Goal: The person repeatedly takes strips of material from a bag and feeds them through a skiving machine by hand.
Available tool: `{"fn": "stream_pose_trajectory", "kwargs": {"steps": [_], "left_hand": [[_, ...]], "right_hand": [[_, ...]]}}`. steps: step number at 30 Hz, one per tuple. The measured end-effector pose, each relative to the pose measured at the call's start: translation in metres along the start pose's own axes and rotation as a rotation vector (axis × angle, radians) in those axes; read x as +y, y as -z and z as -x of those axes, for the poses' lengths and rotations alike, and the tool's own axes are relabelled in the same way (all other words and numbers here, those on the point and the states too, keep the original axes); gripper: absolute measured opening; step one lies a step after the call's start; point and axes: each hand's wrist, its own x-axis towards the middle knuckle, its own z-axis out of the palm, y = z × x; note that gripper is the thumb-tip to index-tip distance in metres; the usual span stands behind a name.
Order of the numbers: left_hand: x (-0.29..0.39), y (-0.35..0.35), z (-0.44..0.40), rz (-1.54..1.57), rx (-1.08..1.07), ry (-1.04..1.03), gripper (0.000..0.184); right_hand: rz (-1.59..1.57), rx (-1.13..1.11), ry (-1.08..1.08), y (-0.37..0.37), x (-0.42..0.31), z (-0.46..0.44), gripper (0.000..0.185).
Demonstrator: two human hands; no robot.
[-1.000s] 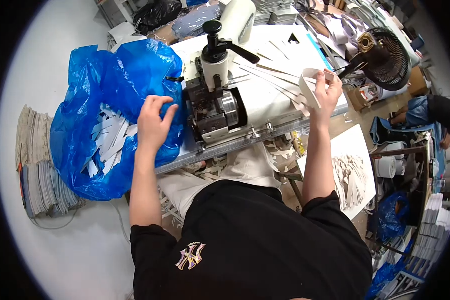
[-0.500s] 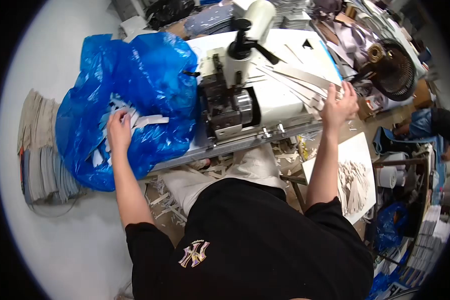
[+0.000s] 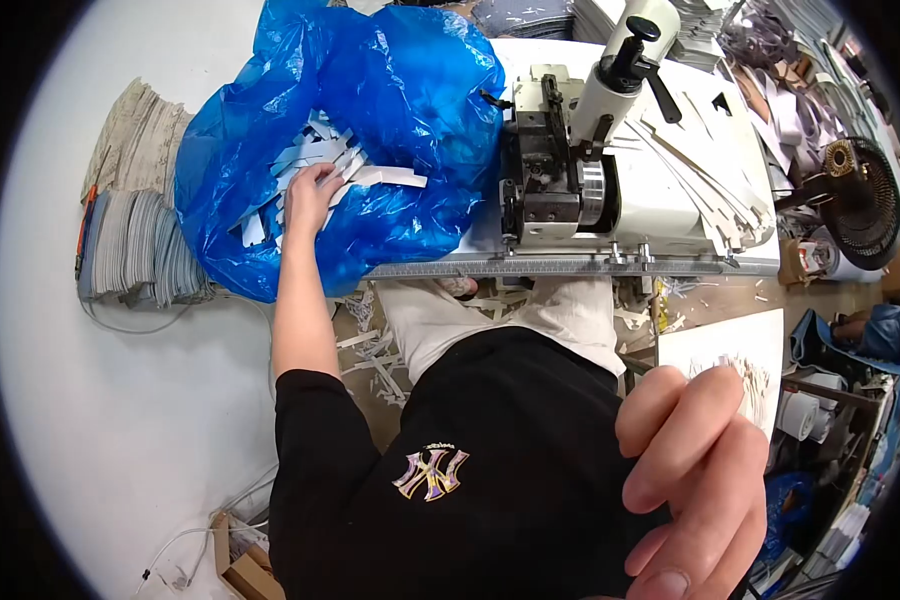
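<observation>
Inside a blue plastic bag (image 3: 415,80), my left hand (image 3: 308,203) has its bent fingers closed on some of the white strips (image 3: 385,177); the fingertips are partly hidden among them. My right hand (image 3: 705,485) is raised close to the camera at the lower right, large in view. Its fingers are loosely bent, with the thumb apart from them and nothing seen in between. To the right of the bag stands a bench machine (image 3: 560,190) with a metal roller and a black lever. Long thin pale strips (image 3: 705,190) lie on the white tabletop to its right.
A metal ruler edge (image 3: 560,266) runs along the table front. Stacked sheets (image 3: 135,235) stand against the left wall. At right are a black fan (image 3: 860,205) and a white board (image 3: 720,340) bearing more strips. Scraps (image 3: 385,365) litter the floor.
My right hand has left the strips on the tabletop and come up close to the camera. My left hand stays at the strips in the bag. The view has shifted.
</observation>
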Motion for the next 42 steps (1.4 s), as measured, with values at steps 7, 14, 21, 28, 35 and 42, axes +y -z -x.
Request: {"fn": "stream_pose_trajectory", "kwargs": {"steps": [7, 14, 21, 28, 35, 42], "left_hand": [[-0.002, 0.017, 0.011, 0.087, -0.044, 0.113, 0.037], [-0.007, 0.018, 0.007, 0.013, -0.039, 0.016, 0.035], [0.075, 0.031, 0.016, 0.161, 0.147, -0.192, 0.033], [0.234, 0.020, 0.046, 0.254, -0.202, -0.597, 0.031], [0.268, -0.016, 0.041, 0.207, -0.189, -0.674, 0.029], [0.277, -0.036, 0.043, 0.247, -0.134, -0.746, 0.029]], "right_hand": [[-0.087, 0.215, -0.035, -0.021, -0.003, 0.002, 0.017], [0.093, 0.266, -0.153, -0.009, -0.009, 0.027, 0.035], [0.633, 0.193, -0.577, 0.079, 0.032, 0.064, 0.025], [1.258, 0.287, -0.643, 0.137, 0.109, 0.104, 0.021], [1.335, 0.172, -0.726, 0.136, 0.132, 0.096, 0.018], [1.412, 0.269, -0.668, 0.146, 0.131, 0.098, 0.014]]}}
